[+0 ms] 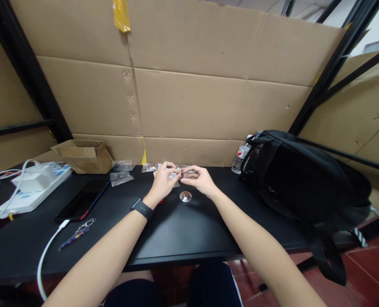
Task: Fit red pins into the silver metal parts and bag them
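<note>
My left hand [164,182], with a dark watch [142,207] on its wrist, and my right hand [201,180] meet above the black desk. Their thumbs and fingers are pinched together around something small between them; it is too small and covered to name. Clear crinkled plastic [176,184] shows by the left fingertips. Just below the hands, a shiny round metal disc [185,196] lies on the desk. A small red piece [161,201] peeks out beside my left wrist, mostly hidden. Behind my hands lie clear plastic packets [150,167], partly covered.
At left are a power strip [33,194], a phone [81,200] with a pen, a white cable [45,251], a keychain [77,234], a cardboard box [86,157] and flat plastic bags [122,177]. A water bottle [239,157] and black backpack [304,183] stand right. Cardboard walls [189,102] enclose the desk.
</note>
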Demonstrator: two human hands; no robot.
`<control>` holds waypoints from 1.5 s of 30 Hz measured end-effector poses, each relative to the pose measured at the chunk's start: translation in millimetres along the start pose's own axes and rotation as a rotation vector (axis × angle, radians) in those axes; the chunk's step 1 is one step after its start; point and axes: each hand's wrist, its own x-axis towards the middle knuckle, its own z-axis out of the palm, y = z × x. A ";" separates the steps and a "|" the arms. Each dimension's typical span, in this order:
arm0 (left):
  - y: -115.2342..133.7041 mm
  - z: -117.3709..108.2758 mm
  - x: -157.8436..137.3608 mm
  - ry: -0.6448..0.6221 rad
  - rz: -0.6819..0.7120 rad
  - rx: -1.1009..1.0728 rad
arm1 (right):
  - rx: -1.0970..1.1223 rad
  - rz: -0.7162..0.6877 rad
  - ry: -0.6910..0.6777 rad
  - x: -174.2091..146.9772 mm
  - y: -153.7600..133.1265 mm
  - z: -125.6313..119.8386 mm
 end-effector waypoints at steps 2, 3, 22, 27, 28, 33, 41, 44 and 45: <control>0.9 -0.4 -0.2 0.007 0.010 -0.001 | 0.024 0.012 0.003 0.2 0.6 0.4; 1.7 -0.7 -0.4 0.011 0.008 0.008 | 0.028 0.018 0.005 0.4 0.6 0.5; 7.8 2.2 -3.1 -0.027 0.048 0.016 | -0.269 -0.002 -0.024 4.6 1.7 -7.7; 4.7 5.1 -2.0 -0.017 -0.010 -0.167 | -0.376 -0.023 -0.094 6.9 4.4 -13.8; 4.7 5.1 -2.1 -0.043 0.005 -0.175 | -0.405 -0.038 -0.103 7.2 5.4 -15.0; 7.6 5.6 -5.6 -0.179 0.023 -0.032 | -0.479 -0.052 -0.104 8.1 8.6 -18.9; 8.7 3.4 -5.5 -0.185 0.062 0.188 | -0.414 -0.033 -0.081 7.2 6.6 -13.5; 8.1 0.5 -3.5 -0.151 0.062 0.211 | -0.463 -0.079 -0.069 6.9 6.5 -13.5; 7.7 -0.3 -3.0 -0.151 0.052 0.221 | -0.505 -0.089 -0.065 6.5 6.3 -14.6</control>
